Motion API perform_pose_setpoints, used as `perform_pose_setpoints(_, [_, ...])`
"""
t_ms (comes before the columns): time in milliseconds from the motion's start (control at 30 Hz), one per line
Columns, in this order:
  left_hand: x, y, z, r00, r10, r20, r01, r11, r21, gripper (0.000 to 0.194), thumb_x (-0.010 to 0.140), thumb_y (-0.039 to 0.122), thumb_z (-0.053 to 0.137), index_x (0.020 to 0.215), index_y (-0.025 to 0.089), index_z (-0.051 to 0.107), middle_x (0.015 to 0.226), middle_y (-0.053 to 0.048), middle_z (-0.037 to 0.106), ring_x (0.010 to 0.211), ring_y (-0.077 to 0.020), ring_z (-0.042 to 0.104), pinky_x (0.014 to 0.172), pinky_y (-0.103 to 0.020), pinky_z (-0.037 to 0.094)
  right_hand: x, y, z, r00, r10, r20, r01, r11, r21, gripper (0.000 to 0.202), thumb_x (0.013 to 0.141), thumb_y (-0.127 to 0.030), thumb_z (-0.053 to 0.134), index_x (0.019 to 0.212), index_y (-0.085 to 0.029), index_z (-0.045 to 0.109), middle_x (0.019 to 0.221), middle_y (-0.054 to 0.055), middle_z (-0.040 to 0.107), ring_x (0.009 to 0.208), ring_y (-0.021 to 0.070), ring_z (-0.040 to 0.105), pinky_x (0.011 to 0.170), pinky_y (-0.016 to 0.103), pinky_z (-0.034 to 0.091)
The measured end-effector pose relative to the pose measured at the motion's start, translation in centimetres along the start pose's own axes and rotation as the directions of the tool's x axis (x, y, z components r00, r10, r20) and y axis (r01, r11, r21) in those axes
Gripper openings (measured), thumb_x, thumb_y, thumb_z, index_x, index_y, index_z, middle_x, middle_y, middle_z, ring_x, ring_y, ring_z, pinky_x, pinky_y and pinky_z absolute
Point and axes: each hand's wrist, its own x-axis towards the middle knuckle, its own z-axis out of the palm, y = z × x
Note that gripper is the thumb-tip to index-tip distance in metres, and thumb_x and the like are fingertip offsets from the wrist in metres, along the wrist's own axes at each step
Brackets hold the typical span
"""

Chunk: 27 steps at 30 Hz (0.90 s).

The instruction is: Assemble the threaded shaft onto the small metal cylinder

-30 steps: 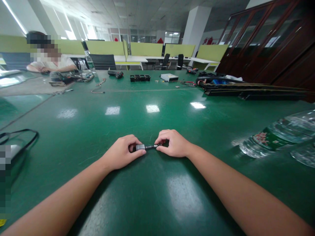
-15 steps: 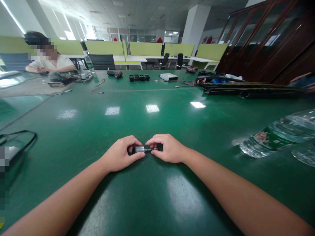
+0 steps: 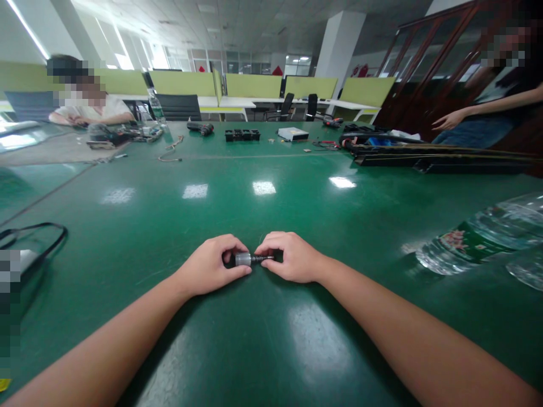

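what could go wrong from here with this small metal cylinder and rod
The left grip pinches the round metal cylinder, which might slip out and roll across the table. The dark ringed rod looks thin, so the right grip could lose hold of it.

Cylinder (image 3: 243, 259), silver-grey; shaft (image 3: 256, 259), dark, banded; tabletop (image 3: 297, 212), green; bottle label (image 3: 475, 243), green with mottled pinkish patch; partitions (image 3: 253, 85), yellow-green; cabinet (image 3: 439, 59), reddish brown.
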Motion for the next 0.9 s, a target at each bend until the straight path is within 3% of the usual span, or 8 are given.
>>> perform_pose_setpoints(900, [0.07, -0.23, -0.03, 0.999, 0.042, 0.017, -0.042, 0.999, 0.03, 0.028, 0.081, 0.041, 0.07, 0.096, 0.018, 0.067, 0.081, 0.0, 0.061, 0.071, -0.0145, 0.054, 0.064, -0.025, 0.039, 0.05, -0.01, 0.09, 1.0, -0.013, 0.01, 0.013, 1.0, -0.001, 0.017, 0.079, -0.018, 0.066, 0.095, -0.015, 0.071, 0.082, 0.003, 0.066, 0.075, 0.0142, 0.058, 0.072, 0.026, 0.045])
